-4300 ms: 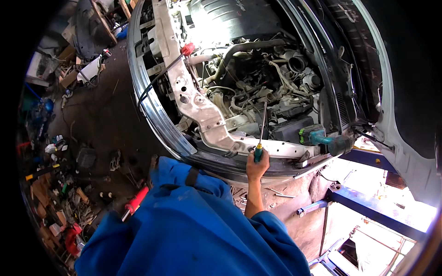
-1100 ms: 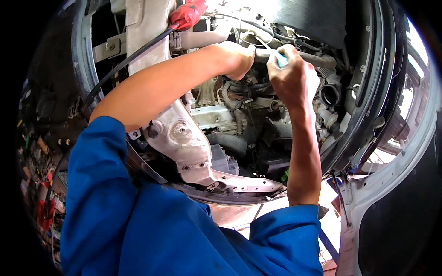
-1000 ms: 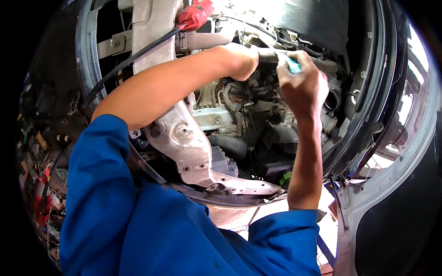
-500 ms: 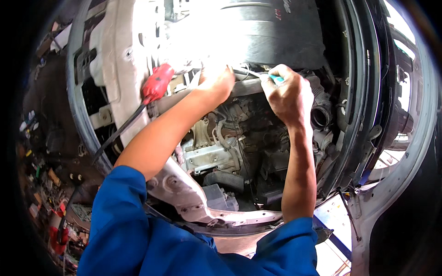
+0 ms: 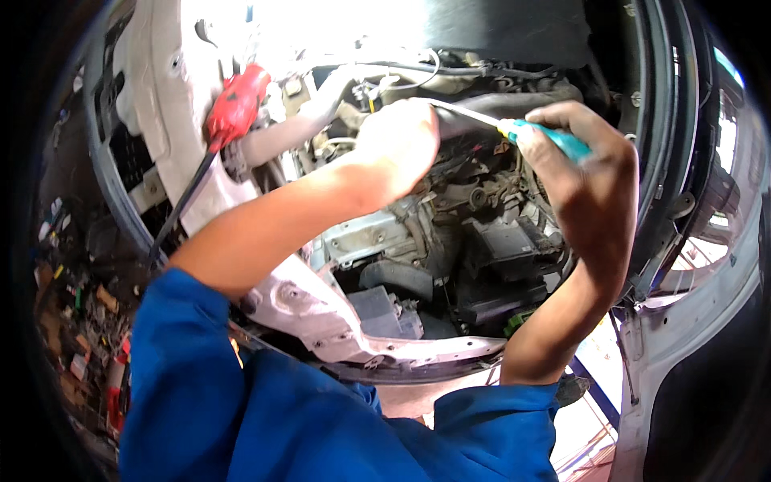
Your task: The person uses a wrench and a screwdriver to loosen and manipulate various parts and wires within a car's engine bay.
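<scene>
In my right hand is a screwdriver with a teal and yellow handle, fingers wrapped around it. Its pale shaft points left, the end reaching my left hand. That hand is curled over the engine bay, strongly lit, its fingertips turned out of sight. What it grips, if anything, is hidden. Behind the shaft a thick grey hose runs across the bay. A thin pale looped line lies above my left hand. Dark engine parts fill the space below both hands.
A red lamp-like object with a black cable rests at the left on the pale body frame. A black cover lies at the far side under glare. Scattered parts cover the floor at left.
My right hand has moved right and nearer, pulling the screwdriver along, so more of its handle and shaft shows. My left hand has shifted slightly right and nearer. The view has shifted too.
</scene>
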A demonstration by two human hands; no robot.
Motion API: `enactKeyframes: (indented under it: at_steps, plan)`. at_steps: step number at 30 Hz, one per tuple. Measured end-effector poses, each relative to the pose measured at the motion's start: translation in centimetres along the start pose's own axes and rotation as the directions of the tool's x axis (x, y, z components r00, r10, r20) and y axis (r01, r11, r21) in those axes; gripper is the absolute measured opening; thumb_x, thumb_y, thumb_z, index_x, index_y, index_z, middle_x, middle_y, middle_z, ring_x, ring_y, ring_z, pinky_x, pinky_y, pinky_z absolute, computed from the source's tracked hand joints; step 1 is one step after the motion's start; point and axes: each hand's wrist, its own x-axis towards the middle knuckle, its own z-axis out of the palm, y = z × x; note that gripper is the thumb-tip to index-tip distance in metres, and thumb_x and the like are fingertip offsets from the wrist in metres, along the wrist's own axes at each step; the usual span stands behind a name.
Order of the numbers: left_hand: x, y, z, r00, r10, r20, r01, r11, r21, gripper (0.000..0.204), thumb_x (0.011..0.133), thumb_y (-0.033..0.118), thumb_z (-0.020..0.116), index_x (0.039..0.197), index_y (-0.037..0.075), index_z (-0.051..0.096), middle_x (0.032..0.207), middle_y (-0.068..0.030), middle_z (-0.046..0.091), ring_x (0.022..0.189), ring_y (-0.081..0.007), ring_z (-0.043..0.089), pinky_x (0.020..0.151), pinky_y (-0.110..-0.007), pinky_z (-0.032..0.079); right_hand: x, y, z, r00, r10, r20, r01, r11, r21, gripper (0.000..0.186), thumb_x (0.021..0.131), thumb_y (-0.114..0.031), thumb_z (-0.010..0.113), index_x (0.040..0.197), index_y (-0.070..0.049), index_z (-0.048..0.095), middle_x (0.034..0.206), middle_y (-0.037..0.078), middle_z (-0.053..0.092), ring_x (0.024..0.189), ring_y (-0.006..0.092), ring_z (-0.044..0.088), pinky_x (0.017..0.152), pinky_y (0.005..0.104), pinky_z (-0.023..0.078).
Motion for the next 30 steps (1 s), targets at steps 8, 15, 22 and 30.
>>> enactKeyframes:
  at_steps: [8, 15, 22, 30]
  plan:
    - [-1.9, -1.1, 3.6, 0.972, 0.129, 0.194, -0.231, 0.638, 0.735, 0.065, 0.08, 0.017, 0.059, 0.127, -0.021, 0.035, 0.102, -0.0303, 0.06, 0.076, -0.0287, 0.066, 0.081, -0.039, 0.053, -0.4, 0.2, 6.0, 0.999, -0.027, -0.039, 0.02, 0.984, -0.175, 0.018, 0.079, -0.021, 0.066, 0.088, -0.006, 0.068, 0.074, 0.017, 0.066, 0.07, 0.0336, 0.067, 0.066, 0.0372, 0.052]
    - [-1.9, -0.3, 3.2, 0.915, 0.088, 0.393, -0.309, 0.781, 0.543, 0.085, 0.072, 0.015, 0.075, 0.134, -0.017, 0.027, 0.124, -0.0277, 0.052, 0.095, -0.0348, 0.066, 0.064, -0.049, 0.059, -2.1, 1.7, 10.2, 0.994, -0.072, -0.087, 0.039, 0.942, -0.333, 0.025, 0.082, -0.026, 0.068, 0.097, -0.006, 0.069, 0.084, 0.015, 0.069, 0.076, 0.025, 0.069, 0.07, 0.0332, 0.052]
    - [-0.5, -2.1, 4.2, 0.715, 0.138, 0.686, -0.627, 0.559, 0.542, 0.057, 0.066, 0.014, 0.078, 0.12, 0.01, 0.062, 0.132, -0.0137, 0.054, 0.104, -0.0229, 0.064, 0.071, -0.042, 0.059, -3.0, 2.8, 13.8, 0.951, -0.187, -0.248, 0.086, 0.926, -0.368, 0.02, 0.078, -0.024, 0.067, 0.093, -0.011, 0.066, 0.077, 0.015, 0.068, 0.071, 0.0347, 0.066, 0.064, 0.0412, 0.052]
    - [-1.4, 0.0, 3.3, 0.748, -0.227, 0.624, -0.345, 0.67, 0.657, 0.036, 0.088, 0.028, 0.06, 0.121, 0.013, 0.064, 0.116, -0.0108, 0.065, 0.109, -0.0381, 0.059, 0.089, -0.064, 0.045, -4.8, 3.6, 17.0, 0.898, -0.091, -0.43, 0.02, 0.986, -0.166, 0.024, 0.082, -0.015, 0.072, 0.1, 0.0, 0.068, 0.089, 0.013, 0.071, 0.076, 0.0173, 0.066, 0.073, 0.0316, 0.053]
